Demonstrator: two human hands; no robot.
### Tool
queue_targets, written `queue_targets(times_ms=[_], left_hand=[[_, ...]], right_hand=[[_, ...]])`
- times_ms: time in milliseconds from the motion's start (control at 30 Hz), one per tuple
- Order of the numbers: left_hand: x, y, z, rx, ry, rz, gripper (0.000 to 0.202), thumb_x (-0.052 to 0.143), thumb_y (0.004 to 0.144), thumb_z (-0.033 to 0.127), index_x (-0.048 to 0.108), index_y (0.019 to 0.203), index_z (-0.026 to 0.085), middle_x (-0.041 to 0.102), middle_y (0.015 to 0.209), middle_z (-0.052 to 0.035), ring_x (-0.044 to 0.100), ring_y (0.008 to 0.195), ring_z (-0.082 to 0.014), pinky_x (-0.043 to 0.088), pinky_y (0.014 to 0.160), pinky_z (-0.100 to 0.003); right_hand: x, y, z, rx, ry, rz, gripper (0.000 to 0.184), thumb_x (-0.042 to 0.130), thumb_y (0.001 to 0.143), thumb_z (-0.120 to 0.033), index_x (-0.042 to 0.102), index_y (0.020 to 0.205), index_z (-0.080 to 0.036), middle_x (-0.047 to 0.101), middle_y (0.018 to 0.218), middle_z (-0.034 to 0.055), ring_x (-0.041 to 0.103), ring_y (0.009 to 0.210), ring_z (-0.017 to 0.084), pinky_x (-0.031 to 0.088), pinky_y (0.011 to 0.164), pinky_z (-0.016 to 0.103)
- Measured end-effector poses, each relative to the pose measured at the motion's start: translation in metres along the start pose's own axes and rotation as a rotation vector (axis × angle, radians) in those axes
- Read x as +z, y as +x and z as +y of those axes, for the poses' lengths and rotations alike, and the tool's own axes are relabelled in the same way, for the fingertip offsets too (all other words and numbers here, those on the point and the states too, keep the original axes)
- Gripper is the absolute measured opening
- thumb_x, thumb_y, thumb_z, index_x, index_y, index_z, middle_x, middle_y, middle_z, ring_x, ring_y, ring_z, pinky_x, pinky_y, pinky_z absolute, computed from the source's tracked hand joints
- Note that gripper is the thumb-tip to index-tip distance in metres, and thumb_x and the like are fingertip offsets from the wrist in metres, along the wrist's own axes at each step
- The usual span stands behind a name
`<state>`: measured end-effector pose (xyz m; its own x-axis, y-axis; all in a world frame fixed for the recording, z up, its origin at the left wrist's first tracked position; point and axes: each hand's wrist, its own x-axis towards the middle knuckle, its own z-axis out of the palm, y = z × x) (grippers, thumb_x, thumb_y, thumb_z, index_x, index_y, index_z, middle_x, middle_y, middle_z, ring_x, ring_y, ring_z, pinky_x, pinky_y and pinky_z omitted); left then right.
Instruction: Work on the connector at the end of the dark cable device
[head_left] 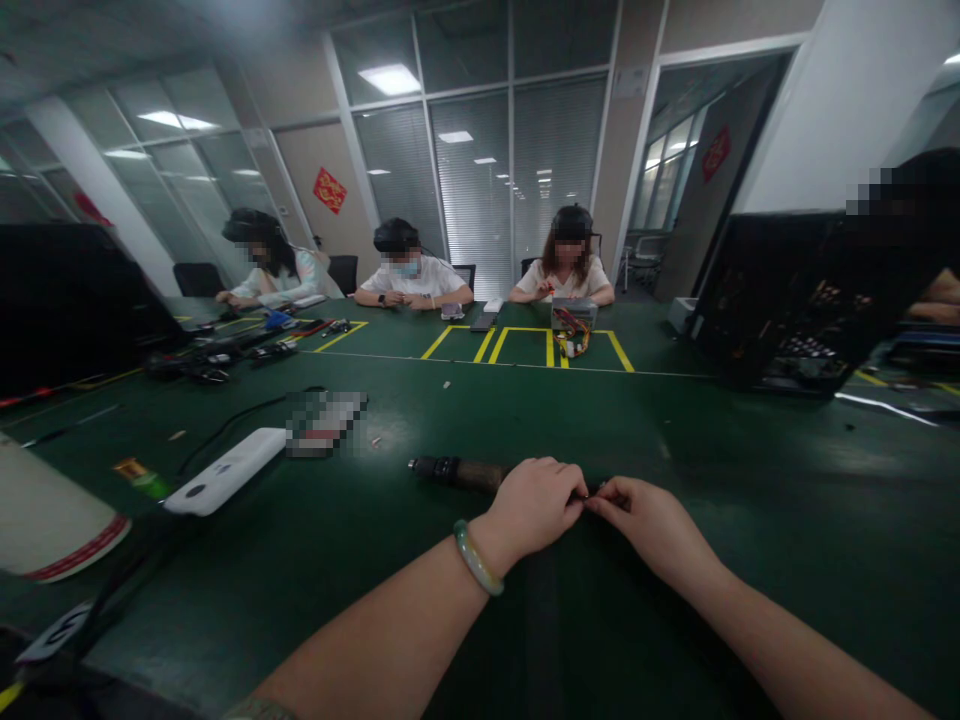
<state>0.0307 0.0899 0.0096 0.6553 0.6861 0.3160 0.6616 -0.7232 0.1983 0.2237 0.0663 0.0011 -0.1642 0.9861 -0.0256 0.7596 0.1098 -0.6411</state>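
Note:
My left hand [534, 503], with a green bangle [475, 557] on its wrist, is closed in a loose fist on the green table [720, 480]. It lies over the right end of a dark rod-shaped tool [459, 471] that lies flat and points left. My right hand [646, 523] meets it fingertip to fingertip, thumb and fingers pinched together. What the pinched fingers hold is too small and dark to name. A dark strip [541, 600] runs from under the hands toward me.
A white power bank [225, 470] with a black cable lies to the left, beside a blurred card [324, 423] and a white paper cup [45, 525]. An open black computer case [795, 300] stands at right. Three seated people work at the far edge, near yellow floor-tape boxes.

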Motion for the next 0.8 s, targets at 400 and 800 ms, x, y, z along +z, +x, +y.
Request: queue_targets(times_ms=[400, 800], left_hand=[[-0.003, -0.002, 0.001, 0.015, 0.022, 0.001, 0.008, 0.057, 0.091, 0.028, 0.056, 0.095, 0.02, 0.063, 0.093, -0.0011, 0.058, 0.092, -0.0195, 0.043, 0.083, -0.034], [-0.015, -0.006, 0.006, 0.093, -0.056, 0.042, 0.028, 0.058, 0.089, 0.022, 0.05, 0.116, 0.021, 0.063, 0.113, -0.0017, 0.059, 0.105, -0.0181, 0.038, 0.102, -0.036]], right_hand=[[0.002, -0.002, -0.012, -0.135, -0.164, 0.167, 0.018, 0.056, 0.088, -0.032, 0.067, 0.079, -0.022, 0.062, 0.11, 0.0043, 0.063, 0.084, 0.02, 0.047, 0.07, 0.03], [0.006, -0.004, -0.016, -0.196, -0.225, 0.141, 0.007, 0.049, 0.088, -0.02, 0.052, 0.082, -0.021, 0.058, 0.086, 0.0032, 0.06, 0.077, 0.019, 0.045, 0.069, 0.029]])
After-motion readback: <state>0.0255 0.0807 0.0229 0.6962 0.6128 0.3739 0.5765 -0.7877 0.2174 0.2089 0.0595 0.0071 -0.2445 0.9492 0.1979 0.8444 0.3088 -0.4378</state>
